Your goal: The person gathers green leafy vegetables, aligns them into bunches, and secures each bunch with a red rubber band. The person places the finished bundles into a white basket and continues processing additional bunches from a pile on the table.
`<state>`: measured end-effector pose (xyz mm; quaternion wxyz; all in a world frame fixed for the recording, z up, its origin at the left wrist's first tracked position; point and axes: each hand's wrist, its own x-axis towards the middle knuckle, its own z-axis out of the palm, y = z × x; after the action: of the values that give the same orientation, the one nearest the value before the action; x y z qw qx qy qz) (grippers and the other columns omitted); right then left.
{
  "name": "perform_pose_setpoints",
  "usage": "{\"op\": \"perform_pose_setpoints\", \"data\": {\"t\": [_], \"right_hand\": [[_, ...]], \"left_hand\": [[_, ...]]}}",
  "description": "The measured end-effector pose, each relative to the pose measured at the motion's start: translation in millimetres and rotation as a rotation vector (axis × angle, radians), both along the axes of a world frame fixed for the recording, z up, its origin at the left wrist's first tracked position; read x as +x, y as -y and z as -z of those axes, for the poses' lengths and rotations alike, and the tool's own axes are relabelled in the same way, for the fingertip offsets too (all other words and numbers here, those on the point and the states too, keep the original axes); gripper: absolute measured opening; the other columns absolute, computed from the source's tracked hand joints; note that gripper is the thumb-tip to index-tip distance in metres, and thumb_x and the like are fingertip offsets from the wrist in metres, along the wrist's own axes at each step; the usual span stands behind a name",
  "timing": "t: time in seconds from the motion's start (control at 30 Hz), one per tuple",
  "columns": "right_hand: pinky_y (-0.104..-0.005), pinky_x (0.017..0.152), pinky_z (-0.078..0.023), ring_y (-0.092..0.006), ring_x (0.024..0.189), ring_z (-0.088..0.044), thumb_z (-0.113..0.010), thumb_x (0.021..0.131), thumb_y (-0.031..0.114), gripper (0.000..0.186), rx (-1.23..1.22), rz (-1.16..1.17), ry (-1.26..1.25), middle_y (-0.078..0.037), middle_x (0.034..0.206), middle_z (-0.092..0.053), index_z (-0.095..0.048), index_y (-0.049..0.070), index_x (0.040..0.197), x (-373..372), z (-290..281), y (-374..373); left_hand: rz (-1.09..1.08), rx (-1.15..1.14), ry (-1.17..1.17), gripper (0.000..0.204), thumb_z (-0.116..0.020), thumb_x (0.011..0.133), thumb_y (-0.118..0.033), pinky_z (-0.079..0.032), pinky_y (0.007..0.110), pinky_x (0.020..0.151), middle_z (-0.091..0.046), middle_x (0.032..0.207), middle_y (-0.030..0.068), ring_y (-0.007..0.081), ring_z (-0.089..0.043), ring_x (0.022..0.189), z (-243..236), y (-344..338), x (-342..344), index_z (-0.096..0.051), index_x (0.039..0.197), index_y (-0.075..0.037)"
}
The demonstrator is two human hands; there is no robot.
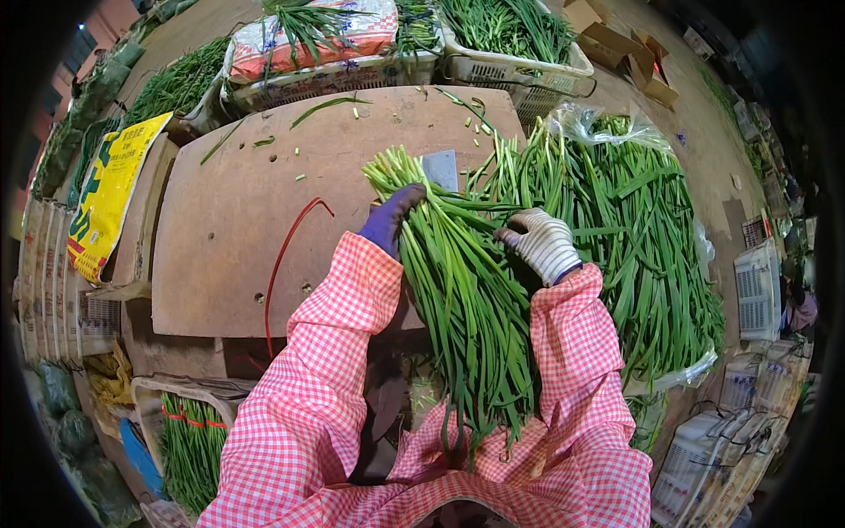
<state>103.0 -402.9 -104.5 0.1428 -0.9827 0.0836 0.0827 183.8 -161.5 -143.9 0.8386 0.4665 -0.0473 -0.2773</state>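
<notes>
A bunch of garlic chives (pixel 462 282) hangs over the near edge of the wooden board (pixel 238 238), pale stem ends pointing away from me. My left hand (pixel 392 217), in a purple glove, is closed around the bunch just below those ends. My right hand (pixel 541 245), in a white striped glove, is at the bunch's right side with fingers curled in by some leaves; what they pinch, if anything, is hidden. Beyond the stems a flat grey metal piece (pixel 440 170) is partly covered. To the right lies a big heap of loose garlic chives (pixel 634 246) on clear plastic.
A red strap (pixel 280 260) and cut scraps lie on the board. Crates of greens (pixel 519 75) stand behind it, with cardboard boxes (pixel 620 53) farther right. A yellow printed bag (pixel 119 194) is at left. Red-banded bunches (pixel 189 444) fill a crate at lower left.
</notes>
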Motion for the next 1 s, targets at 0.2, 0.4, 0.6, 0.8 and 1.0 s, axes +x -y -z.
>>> {"op": "perform_pose_setpoints", "data": {"t": [0.2, 0.4, 0.6, 0.8, 1.0], "right_hand": [[-0.0345, 0.081, -0.046, -0.0292, 0.089, -0.060, -0.058, 0.077, 0.027, 0.030, 0.112, 0.084, 0.095, -0.015, 0.094, -0.063, -0.064, 0.007, 0.099, -3, -17, 6], [-0.0324, 0.080, -0.048, -0.0284, 0.087, -0.061, -0.054, 0.076, 0.006, 0.023, 0.347, -0.068, 0.719, -0.016, 0.093, -0.063, -0.063, 0.004, 0.098, 4, -42, -40], [-0.0394, 0.077, -0.047, -0.0322, 0.088, -0.058, -0.056, 0.077, 0.020, 0.026, -0.030, -0.167, 0.082, -0.014, 0.094, -0.060, -0.061, 0.010, 0.101, 0, 30, -27], [-0.0375, 0.074, -0.049, -0.0310, 0.082, -0.060, -0.056, 0.074, 0.018, 0.023, -0.015, -0.214, 0.119, -0.014, 0.089, -0.063, -0.064, 0.009, 0.093, -16, 24, -4], [-0.0314, 0.083, -0.047, -0.0237, 0.094, -0.061, -0.060, 0.076, 0.019, 0.041, 0.428, 0.072, 0.294, -0.018, 0.100, -0.063, -0.056, 0.004, 0.114, -21, -83, -25]], "left_hand": [[0.011, -0.162, -0.025, 0.037, -0.053, 0.086, -0.021, -0.051, 0.039, 0.083, -0.059, 0.107, 0.0135, 0.0244, -0.059, 0.096, 4, -20, 10, -0.050, 0.116, 0.000], [0.009, -0.381, -0.131, 0.036, -0.055, 0.084, -0.017, -0.044, 0.045, 0.092, -0.056, 0.111, 0.0130, 0.0282, -0.053, 0.105, -48, -35, -5, -0.048, 0.115, -0.002], [-0.139, -0.397, 0.252, 0.048, -0.056, 0.080, -0.025, -0.039, 0.045, 0.095, -0.053, 0.111, 0.0118, 0.0288, -0.049, 0.108, -122, -96, -23, -0.041, 0.120, -0.002], [-0.100, -0.426, 0.503, 0.056, -0.054, 0.080, -0.035, -0.038, 0.044, 0.092, -0.051, 0.105, 0.0079, 0.0272, -0.049, 0.099, -189, -201, -20, -0.042, 0.123, -0.002], [-0.115, -0.245, 0.377, 0.047, -0.052, 0.081, -0.027, -0.043, 0.045, 0.088, -0.052, 0.104, 0.0097, 0.0280, -0.051, 0.101, -207, -190, -62, -0.042, 0.120, -0.003]]}}
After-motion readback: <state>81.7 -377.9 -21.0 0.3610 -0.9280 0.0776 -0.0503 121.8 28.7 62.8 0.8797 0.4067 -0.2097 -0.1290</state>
